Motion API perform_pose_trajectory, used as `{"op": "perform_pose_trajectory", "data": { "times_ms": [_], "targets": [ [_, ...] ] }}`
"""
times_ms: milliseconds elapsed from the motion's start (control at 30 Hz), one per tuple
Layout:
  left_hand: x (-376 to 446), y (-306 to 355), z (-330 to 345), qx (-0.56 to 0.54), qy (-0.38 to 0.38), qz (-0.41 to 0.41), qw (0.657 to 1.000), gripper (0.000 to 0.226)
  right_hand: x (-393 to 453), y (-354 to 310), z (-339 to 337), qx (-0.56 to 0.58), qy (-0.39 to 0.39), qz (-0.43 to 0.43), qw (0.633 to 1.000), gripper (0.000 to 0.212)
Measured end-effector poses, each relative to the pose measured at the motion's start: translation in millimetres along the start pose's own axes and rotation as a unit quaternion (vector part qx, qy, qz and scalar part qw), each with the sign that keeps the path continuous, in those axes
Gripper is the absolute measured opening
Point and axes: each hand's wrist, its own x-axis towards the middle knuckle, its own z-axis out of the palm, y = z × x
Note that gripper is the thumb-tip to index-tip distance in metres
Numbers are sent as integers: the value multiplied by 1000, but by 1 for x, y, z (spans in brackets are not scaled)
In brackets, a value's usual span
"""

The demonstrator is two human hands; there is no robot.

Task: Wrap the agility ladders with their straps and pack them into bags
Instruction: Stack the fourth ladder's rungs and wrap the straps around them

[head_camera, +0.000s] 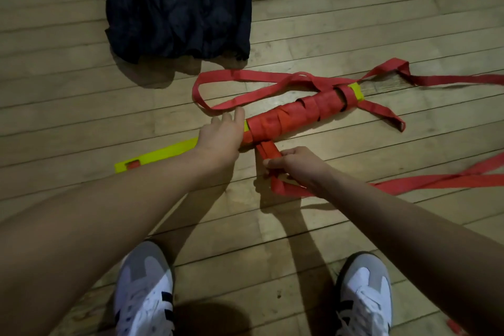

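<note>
A bundle of yellow ladder rungs lies slanted across the wooden floor, its right half wound in red strap. My left hand rests on the bundle where the wrapping ends, fingers stretched toward a loose strap loop. My right hand pinches the strap just below the bundle; the strap runs on past the wrist to the right. A dark, crumpled bag lies on the floor above the bundle.
More red strap trails off to the right edge and loops beside the bundle's far end. My two white and grey shoes stand at the bottom. Wooden floorboards surround everything.
</note>
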Motion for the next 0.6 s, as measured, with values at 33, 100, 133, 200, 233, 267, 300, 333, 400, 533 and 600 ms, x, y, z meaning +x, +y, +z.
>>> {"op": "perform_pose_trajectory", "data": {
  "times_ms": [33, 100, 133, 200, 233, 267, 300, 333, 400, 533, 600],
  "targets": [
    [3, 0, -1, 19, 16, 0, 1000, 69, 1, -3, -1, -15, -9, 3, 1000, 9],
    [6, 1, 0, 78, 54, 8, 995, 66, 2, -6, -6, -51, -33, 15, 998, 12],
    [6, 0, 2, 110, 67, 15, 992, 60, 3, -6, -8, -69, -45, 19, 996, 18],
    [5, -2, 6, 163, 85, 53, 982, 46, 2, -3, -12, -70, -49, 26, 996, 27],
    [3, -5, 9, 180, 90, 77, 977, 42, 1, -1, -13, -53, -51, 27, 997, 27],
    [0, -8, 13, 188, 90, 99, 973, 45, 1, 2, -13, -32, -52, 28, 998, 24],
    [-4, -11, 16, 199, 83, 116, 970, 56, 0, 5, -12, -13, -55, 29, 998, 19],
    [-8, -14, 19, 211, 82, 130, 965, 66, 0, 9, -10, 0, -59, 33, 998, 13],
    [-25, -15, 28, 174, 97, 153, 968, 72, 0, 17, -3, 5, -57, 39, 998, 7],
    [-51, -10, 45, 113, 95, 162, 976, 55, 3, 29, 7, 47, -46, 61, 996, 4],
    [-54, -7, 43, 111, 72, 164, 977, 61, 1, 32, 5, 41, -57, 80, 994, 4]
  ]
}}
